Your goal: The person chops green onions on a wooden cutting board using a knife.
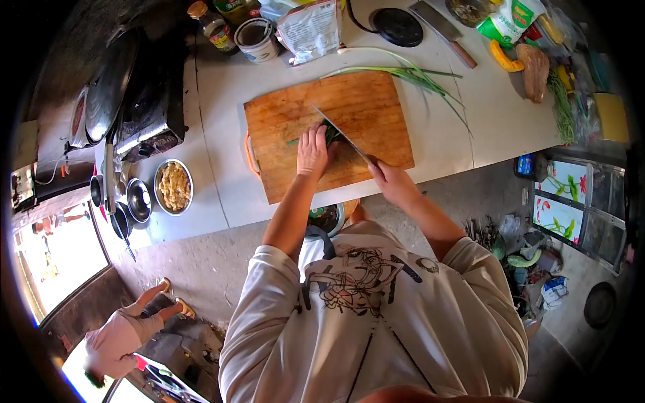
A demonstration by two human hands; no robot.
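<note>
My right hand (pixel 392 183) is wrapped around the handle of a kitchen knife (pixel 341 133), its blade slanting up and left across the wooden cutting board (pixel 366 101). Beside the blade, my left hand (pixel 312 152) has its fingers curled over a small bunch of green onions (pixel 330 132), pressing it onto the board. The fingers partly hide the bunch, and a short green end pokes out to the left of them. Whole green onion stalks (pixel 423 79) lie behind the board's far right corner.
A bowl of pale brown chunks (pixel 175 187) and a smaller metal bowl (pixel 139 200) stand left, near the stove (pixel 151 127). A cleaver (pixel 440 30) lies at the back right, near a butternut squash (pixel 533 70). Another person (pixel 124 336) is at lower left.
</note>
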